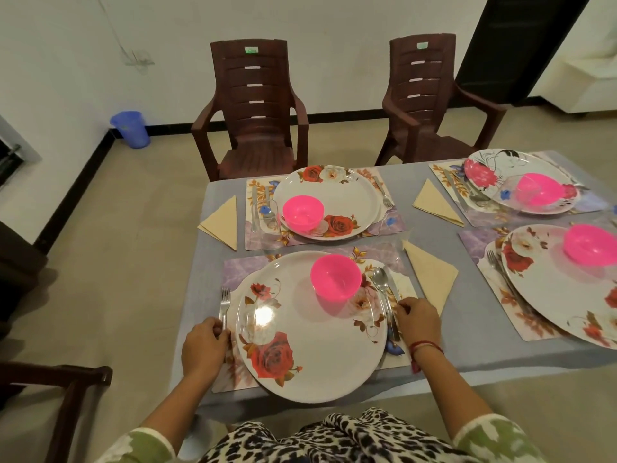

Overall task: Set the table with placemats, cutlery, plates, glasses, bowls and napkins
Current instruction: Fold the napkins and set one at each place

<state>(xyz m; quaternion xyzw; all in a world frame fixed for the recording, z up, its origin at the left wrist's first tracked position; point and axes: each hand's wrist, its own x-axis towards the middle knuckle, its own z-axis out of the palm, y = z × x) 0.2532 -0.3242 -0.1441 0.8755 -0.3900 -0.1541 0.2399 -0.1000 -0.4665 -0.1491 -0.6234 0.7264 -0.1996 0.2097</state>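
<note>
Two hands, fork (pixel 225 307) pointing away

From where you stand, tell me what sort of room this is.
Probably a home dining room. A table covered in grey cloth is laid with floral plates, pink bowls, cutlery and folded napkins; brown plastic armchairs stand behind it on a tiled floor.

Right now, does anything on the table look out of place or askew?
Mostly tidy. The near plate hangs over its placemat's front edge, close to the table edge. Its pink bowl sits off-centre, toward the far right rim.
</note>
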